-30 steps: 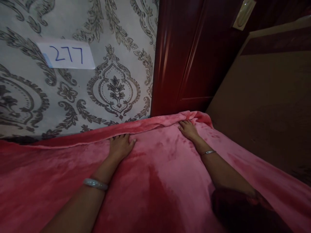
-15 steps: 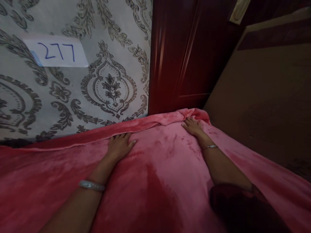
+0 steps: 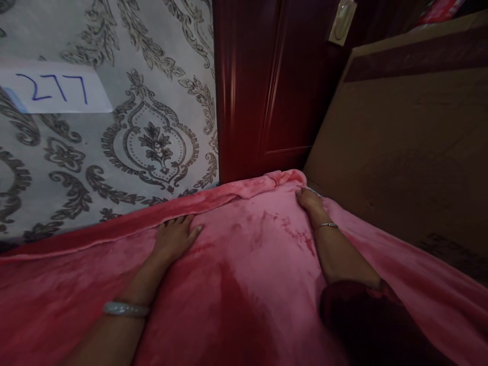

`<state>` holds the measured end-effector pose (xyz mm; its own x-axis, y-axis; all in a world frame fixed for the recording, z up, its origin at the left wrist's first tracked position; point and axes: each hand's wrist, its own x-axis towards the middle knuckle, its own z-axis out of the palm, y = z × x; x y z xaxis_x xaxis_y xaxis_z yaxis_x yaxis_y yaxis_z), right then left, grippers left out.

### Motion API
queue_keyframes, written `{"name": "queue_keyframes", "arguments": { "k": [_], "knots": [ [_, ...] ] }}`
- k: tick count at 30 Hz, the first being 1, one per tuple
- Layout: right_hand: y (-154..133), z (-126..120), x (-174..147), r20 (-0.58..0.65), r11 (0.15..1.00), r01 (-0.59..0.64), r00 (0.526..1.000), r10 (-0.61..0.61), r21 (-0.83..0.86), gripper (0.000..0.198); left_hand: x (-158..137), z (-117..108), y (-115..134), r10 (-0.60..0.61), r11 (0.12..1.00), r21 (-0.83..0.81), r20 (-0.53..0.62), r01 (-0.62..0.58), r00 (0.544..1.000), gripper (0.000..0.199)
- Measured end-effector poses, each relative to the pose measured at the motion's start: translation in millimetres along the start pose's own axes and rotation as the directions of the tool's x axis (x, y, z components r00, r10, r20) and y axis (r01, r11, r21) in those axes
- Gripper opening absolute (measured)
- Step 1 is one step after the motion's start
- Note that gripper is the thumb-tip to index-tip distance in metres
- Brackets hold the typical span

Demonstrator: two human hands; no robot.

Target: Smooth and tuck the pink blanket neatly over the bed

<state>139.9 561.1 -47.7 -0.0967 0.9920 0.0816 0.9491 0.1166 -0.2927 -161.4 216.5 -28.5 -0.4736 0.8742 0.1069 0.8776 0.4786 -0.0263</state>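
Two hands lie on a pink blanket (image 3: 259, 264) that covers the surface in front of the person and runs right up to the wall. The left hand (image 3: 173, 236) is flat, palm down, fingers (image 3: 179, 221) spread a little and reaching to the folded edge of the blanket along the wall; it grips nothing, only presses on the cloth. A pale bangle (image 3: 125, 309) sits on that wrist. The right hand (image 3: 309, 199) is at the far corner of the blanket, where the cloth bunches up beside the door. Its fingers curl over or into the fold there, but the tips are hidden by the cloth, so I cannot tell whether it pinches the blanket or merely rests on it. A thin bracelet (image 3: 327, 225) circles that wrist, and a dark sleeve (image 3: 362, 325) covers the arm lower down.

Behind the blanket stands a wall (image 3: 152, 61) papered in grey with ornate scrolls, and on it a white slip (image 3: 55, 90) marked 277 in blue. Just right of the wallpaper is a dark red door (image 3: 267, 86), with a pale handle plate (image 3: 341, 23) near its top. A brown board (image 3: 412, 142) fills the right side, close beside the blanket's edge.
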Motion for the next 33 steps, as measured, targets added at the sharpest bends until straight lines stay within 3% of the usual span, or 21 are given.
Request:
{"name": "queue_keyframes", "arguments": {
  "k": [7, 14, 19, 33],
  "knots": [
    [3.0, 0.3, 0.9, -0.022, 1.000, -0.010, 1.000, 0.010, 0.005, 0.049, -1.2, -2.9, 1.7, -0.003, 0.999, 0.037, 0.032, 0.002, 0.999, 0.061],
    [-0.1, -5.2, -3.8, -0.161, 0.991, 0.137, 0.978, -0.136, -0.005, 0.048, 0.1, -0.6, 0.3, 0.006, 0.999, 0.040, 0.014, -0.006, 1.000, 0.060],
    [-1.3, 1.8, -3.0, -0.094, 0.975, 0.220, 0.971, -0.221, -0.027, 0.046, 0.8, 1.0, -0.6, 0.012, 1.000, 0.016, -0.006, -0.012, 1.000, 0.060],
    [-3.9, 2.0, -7.4, 0.024, 0.975, 0.187, 0.982, -0.185, -0.120, 0.055, -0.1, -1.3, 1.0, 0.008, 1.000, 0.014, 0.018, -0.008, 1.000, 0.061]
  ]
}}
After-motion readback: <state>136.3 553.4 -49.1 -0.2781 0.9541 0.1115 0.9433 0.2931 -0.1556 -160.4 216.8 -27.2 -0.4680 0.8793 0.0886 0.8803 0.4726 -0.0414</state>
